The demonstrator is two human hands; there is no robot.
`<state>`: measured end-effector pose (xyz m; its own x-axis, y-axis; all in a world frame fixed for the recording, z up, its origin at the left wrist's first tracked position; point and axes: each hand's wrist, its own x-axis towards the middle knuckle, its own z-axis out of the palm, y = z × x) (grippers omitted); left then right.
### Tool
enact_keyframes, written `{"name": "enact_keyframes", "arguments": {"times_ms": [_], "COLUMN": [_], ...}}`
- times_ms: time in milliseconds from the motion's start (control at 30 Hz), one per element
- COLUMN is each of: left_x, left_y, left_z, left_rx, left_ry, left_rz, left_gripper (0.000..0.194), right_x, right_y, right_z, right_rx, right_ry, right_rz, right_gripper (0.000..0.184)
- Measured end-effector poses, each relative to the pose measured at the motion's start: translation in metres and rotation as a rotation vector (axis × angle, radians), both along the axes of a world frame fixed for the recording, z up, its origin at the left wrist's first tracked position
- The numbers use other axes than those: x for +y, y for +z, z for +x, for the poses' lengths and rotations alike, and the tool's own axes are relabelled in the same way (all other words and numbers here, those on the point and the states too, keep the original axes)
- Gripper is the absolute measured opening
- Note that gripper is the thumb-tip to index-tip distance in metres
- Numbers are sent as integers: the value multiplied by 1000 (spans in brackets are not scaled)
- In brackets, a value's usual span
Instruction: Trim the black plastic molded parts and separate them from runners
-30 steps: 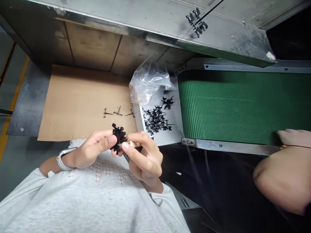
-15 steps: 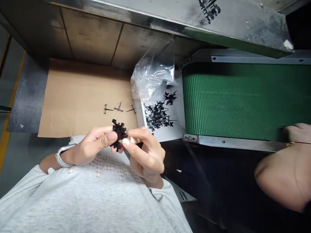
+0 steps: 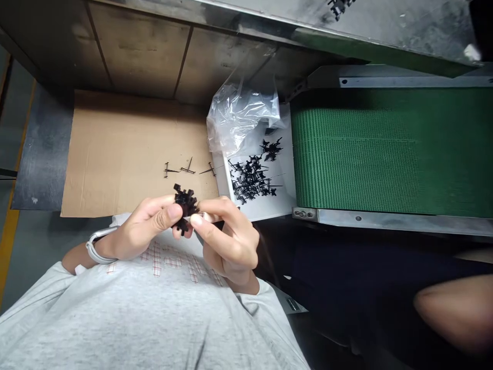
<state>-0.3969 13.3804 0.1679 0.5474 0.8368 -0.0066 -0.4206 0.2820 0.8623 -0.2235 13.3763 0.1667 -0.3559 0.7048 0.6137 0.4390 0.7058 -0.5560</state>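
Observation:
Close in front of my chest, my left hand (image 3: 148, 226) is closed around a clump of black moulded plastic parts (image 3: 186, 203), with small blocky ends sticking out on several sides. My right hand (image 3: 229, 239) pinches a small pale pointed tool (image 3: 188, 218) between thumb and forefinger. Its tip lies against the lower right side of the black parts; the fingers hide the rest of it, and I cannot tell its exact kind. Beyond my hands, thin black T-shaped sprue pieces (image 3: 188, 167) lie on a cardboard sheet (image 3: 115, 139).
Right of the cardboard, a white bin (image 3: 283, 198) holds many black plastic pieces (image 3: 250, 180) and a clear plastic bag (image 3: 242, 115). A green conveyor belt (image 3: 358, 154) runs off to the right. Another person's arm (image 3: 454, 308) is at lower right; a metal ledge (image 3: 250, 23) crosses the top.
Both my hands keep their grip on the black parts and the pointed tool, almost in place. The other person's hand has left the conveyor edge. The view has shifted slightly.

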Motion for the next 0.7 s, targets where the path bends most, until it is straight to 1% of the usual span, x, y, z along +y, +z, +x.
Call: {"name": "enact_keyframes", "arguments": {"times_ms": [100, 167, 233, 300, 367, 500, 533, 600, 633, 700], "left_x": [0, 1, 2, 3, 3, 5, 6, 8, 9, 11], "left_y": [0, 1, 1, 1, 1, 0, 0, 0, 0, -1], "left_z": [0, 0, 1, 2, 2, 2, 2, 2, 2, 3], "left_rx": [0, -4, -16, -35, -55, -42, -9, 62, 82, 81], "left_ry": [-5, -14, -19, -17, -7, -6, -19, -52, -62, -69], "left_rz": [10, 19, 31, 39, 43, 36, 34, 36, 34, 17], "left_gripper": [44, 44, 44, 43, 41, 43, 43, 43, 42, 42], "right_x": [4, 6, 6, 5, 4, 6, 8, 13, 16, 20], "right_y": [3, 3, 1, 0, 2, 11, 13, 14, 14, 11], "right_z": [-4, -5, -5, -5, -5, -7, -7, -7, -7, -8], "right_rx": [107, 129, 197, 295, 396, 594, 629, 664, 669, 682], "right_ry": [-25, -5, 29, 75, 130, 190, 193, 204, 216, 252], "right_rz": [78, 79, 69, 4, -126, -455, -534, -694, -765, -878], "right_gripper": [26, 29, 35, 38, 37, 25, 28, 35, 35, 27]}}
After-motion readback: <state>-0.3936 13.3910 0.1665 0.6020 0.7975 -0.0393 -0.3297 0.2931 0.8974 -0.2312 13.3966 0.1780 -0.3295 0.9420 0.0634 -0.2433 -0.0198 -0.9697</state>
